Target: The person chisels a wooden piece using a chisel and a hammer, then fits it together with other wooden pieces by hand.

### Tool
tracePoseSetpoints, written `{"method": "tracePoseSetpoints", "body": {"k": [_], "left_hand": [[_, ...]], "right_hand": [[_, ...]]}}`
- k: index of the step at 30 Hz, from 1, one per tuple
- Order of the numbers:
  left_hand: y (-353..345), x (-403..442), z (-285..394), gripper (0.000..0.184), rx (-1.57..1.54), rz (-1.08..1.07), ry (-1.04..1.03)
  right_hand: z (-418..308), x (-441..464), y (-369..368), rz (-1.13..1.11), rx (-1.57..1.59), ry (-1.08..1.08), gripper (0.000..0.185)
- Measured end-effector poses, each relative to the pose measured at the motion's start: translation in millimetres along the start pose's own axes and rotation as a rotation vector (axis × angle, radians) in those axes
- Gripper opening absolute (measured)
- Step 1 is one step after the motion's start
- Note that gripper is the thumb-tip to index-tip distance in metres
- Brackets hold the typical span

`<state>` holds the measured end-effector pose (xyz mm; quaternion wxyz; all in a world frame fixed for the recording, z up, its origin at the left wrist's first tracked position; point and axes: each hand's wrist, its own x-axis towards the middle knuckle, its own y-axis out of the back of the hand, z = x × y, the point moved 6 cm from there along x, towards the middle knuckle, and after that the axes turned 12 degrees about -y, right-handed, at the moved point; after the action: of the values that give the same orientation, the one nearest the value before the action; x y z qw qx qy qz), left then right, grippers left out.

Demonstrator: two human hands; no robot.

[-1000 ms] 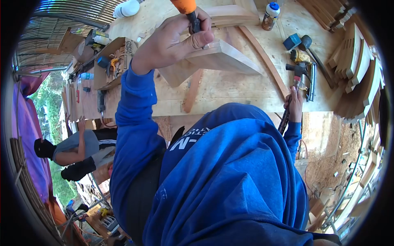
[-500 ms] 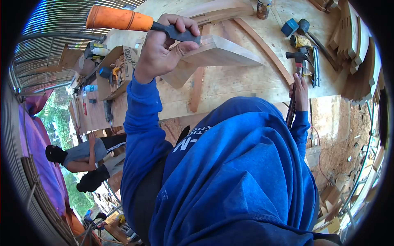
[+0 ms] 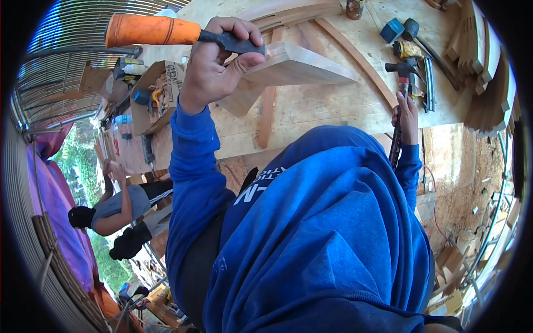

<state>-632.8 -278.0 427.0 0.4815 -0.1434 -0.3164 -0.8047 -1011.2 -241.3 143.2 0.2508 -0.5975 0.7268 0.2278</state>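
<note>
The orange-handled chisel (image 3: 180, 31) was held sideways above the workbench (image 3: 327, 111), its blade pinched between the thumb and fingers of the left hand (image 3: 214, 75), its tip at the end of a pale board (image 3: 308, 69). The right hand (image 3: 408, 119) was wrapped around the handle of a hammer (image 3: 403, 85), near the workbench's edge.

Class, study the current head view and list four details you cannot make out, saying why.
All in the head view:
Hammer, gripped part of the handle: covered by the right hand.
Chisel, lower edge of the blade: partly covered by the left hand.
Brown container, top: cut off by the picture's upper edge.
Blue sweatshirt, full lettering: partly lost in folds.
</note>
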Motion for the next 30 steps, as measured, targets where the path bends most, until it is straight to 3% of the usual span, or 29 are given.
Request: {"method": "tracePoseSetpoints", "body": {"k": [9,16,20,25,26,27,28,30], "left_hand": [[0,-1,-1,0.037,-0.008,0.01,0.022],[-1,6,-3,0.031,0.112,-0.13,0.023],[-2,8,-4,0.031,0.203,-0.181,0.028],[-4,11,-6,0.029,0.211,-0.193,0.055],[-4,12,-6,0.027,0.223,-0.18,0.064],[-1,13,-5,0.027,0.22,-0.167,0.056],[-1,12,-9,0.028,0.129,-0.182,0.141],[0,12,-5,0.031,0.041,-0.18,0.208]], "right_hand": [[0,2,0,-0.008,-0.007,-0.002,0.033],[-21,-11,-4,-0.015,0.016,0.005,0.036],[-93,-48,-6,-0.136,-0.061,0.241,0.036],[-219,-127,-5,-0.155,-0.381,0.767,0.045],[-243,-148,-9,-0.177,-0.387,0.86,0.039],[-262,-159,-4,-0.199,-0.486,0.87,0.033],[-283,-183,-13,-0.14,-0.533,0.914,0.043],[-295,-191,-15,-0.142,-0.563,0.943,0.043]]}}
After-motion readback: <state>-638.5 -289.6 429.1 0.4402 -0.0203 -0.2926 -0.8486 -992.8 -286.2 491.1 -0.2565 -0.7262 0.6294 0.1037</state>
